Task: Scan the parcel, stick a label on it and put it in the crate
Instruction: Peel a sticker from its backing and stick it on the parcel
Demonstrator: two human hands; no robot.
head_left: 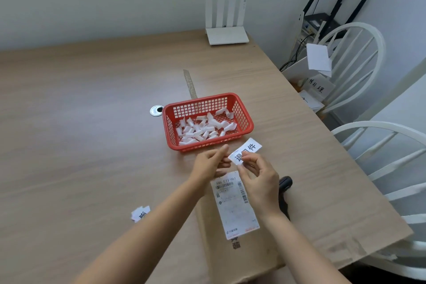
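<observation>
A flat brown cardboard parcel [258, 246] lies on the table near its front edge, with a white shipping slip [235, 205] stuck on top. Above the parcel's far end my right hand [260, 180] pinches a small white label [247, 148] printed with black characters. My left hand [211, 163] is beside it, fingertips pinched together at the label's lower corner. A black handheld scanner [284, 193] lies on the table just right of the parcel, partly hidden behind my right wrist.
A red mesh basket [244, 113] with several crumpled white paper strips stands beyond my hands. More labels [140, 213] lie at the left. A metal ruler [190, 83], a round cable grommet [156, 110] and a white router [227, 36] are farther back. White chairs [378, 37] flank the table's right edge.
</observation>
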